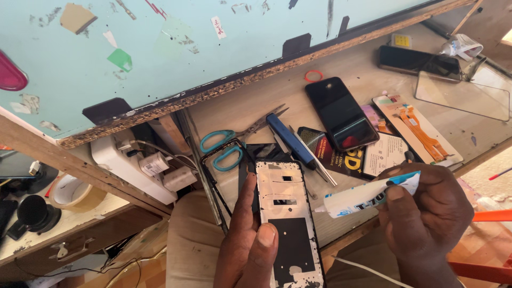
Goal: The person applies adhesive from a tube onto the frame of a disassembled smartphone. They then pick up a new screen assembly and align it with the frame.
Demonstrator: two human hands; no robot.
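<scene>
Wooden counter (368, 80) runs from centre to 2 o'clock, under a pale blue board (176, 48) taking up the upper left. Largest thing in hand: a phone frame (285, 213), white plate with a black lower patch and thin black rim, at 6 o'clock, held over the lap rather than on the counter. Left hand (248, 245) closed on it, thumb lying on the face near the lower left, fingers wrapped behind. Judged light, thin and stiff, apt to bend at the cut-outs; best held by the long edges, as here, off the face. Right hand (424, 218) at 4 o'clock, closed around a white and blue glue tube (368, 196), nozzle pointing toward the frame's right edge, tip just beside it, not clearly touching. Tube looks soft-walled and squeezable; how full it is cannot be told. On the counter: dark phone (341, 114) face up at 1 o'clock, a second one (418, 60) at 2 o'clock, a clear glass panel (461, 96) beside it, an orange flex strip (421, 128) on a card. Blue-handled scissors (226, 144) at 11 o'clock of the frame, blue-handled tool (290, 140) just right of them. White power strip (125, 162) with plugs at 9 o'clock, tape roll (72, 193) further left. Small red ring (313, 76) at 12 o'clock.
</scene>
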